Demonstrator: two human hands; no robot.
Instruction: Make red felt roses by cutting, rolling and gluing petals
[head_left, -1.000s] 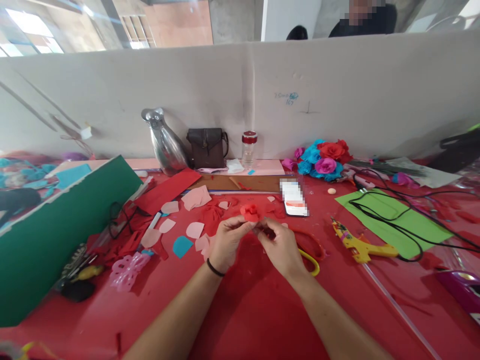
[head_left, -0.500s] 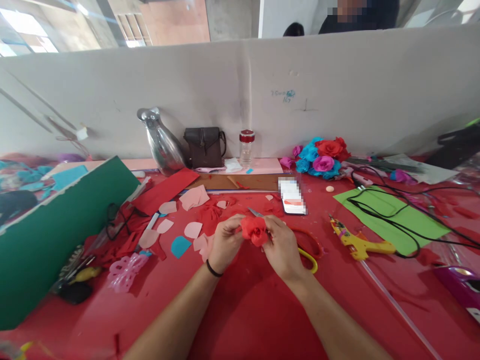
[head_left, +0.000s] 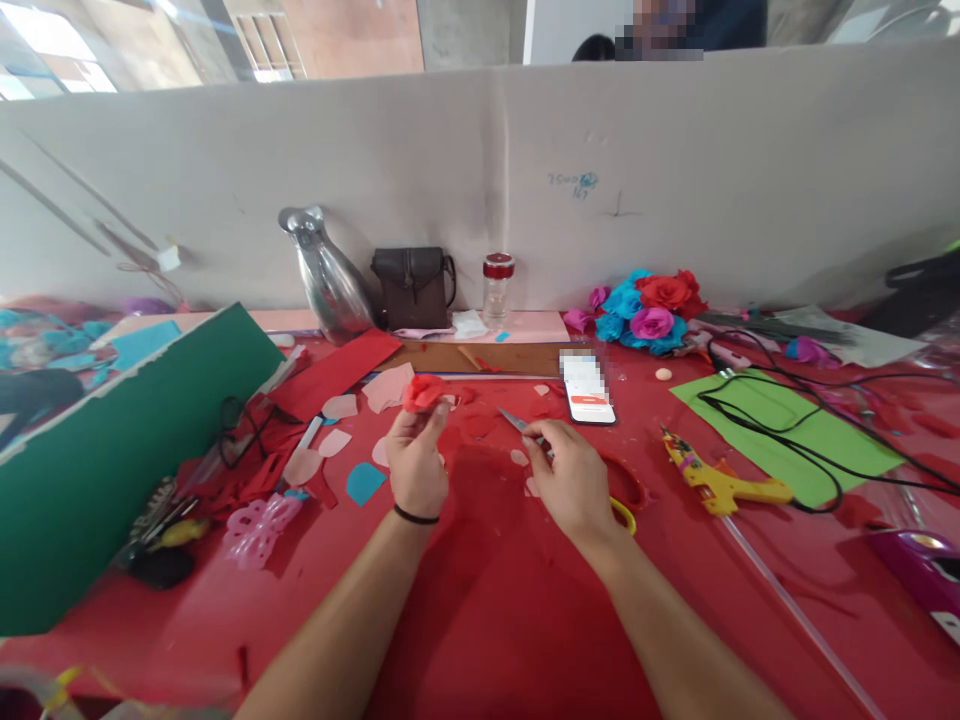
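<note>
A red paper flower [head_left: 424, 393] is pinched in the fingertips of my left hand [head_left: 418, 465], held up over the pink cut pieces. My right hand [head_left: 574, 480] hovers over the scissors [head_left: 513, 419], fingers bent and a little apart. The scissors' blade points to the upper left from under the fingers, and their handles [head_left: 624, 512] show partly beyond the hand. Small pink petals [head_left: 519, 457] lie just below the right fingertips. A blue petal [head_left: 366, 484] and a pink petal [head_left: 334, 443] lie left of my left hand.
On the right are a yellow glue gun [head_left: 724, 490], green paper [head_left: 780, 430] and black cables. A phone [head_left: 589, 390], paper bouquet [head_left: 649, 312], jar [head_left: 498, 290], bag [head_left: 412, 285] and steel jug [head_left: 326, 275] stand farther back. A green box [head_left: 142, 460] borders the left.
My hands have parted. The left carried the red paper flower up and to the left; the right let go of it and stays by the scissors.
</note>
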